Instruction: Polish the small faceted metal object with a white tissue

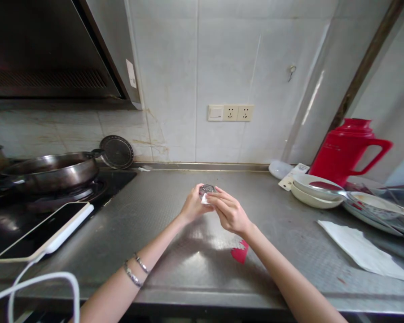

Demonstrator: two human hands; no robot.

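Both my hands meet above the middle of a steel counter (175, 224). My left hand (192, 205) grips a small clear glass object (207, 190), only its top showing between the fingers. My right hand (229, 211) presses a small white piece (204, 199), maybe tissue, against that glass. Two bracelets (136, 269) sit on my left wrist. A small red scrap (240, 252) lies on the counter under my right wrist.
A wok (50, 171) sits on the stove at the left, with a phone on a power bank (43, 231) and white cable beside it. At the right are stacked bowls (314, 190), plates, a red jug (348, 150) and a white paper sheet (363, 251).
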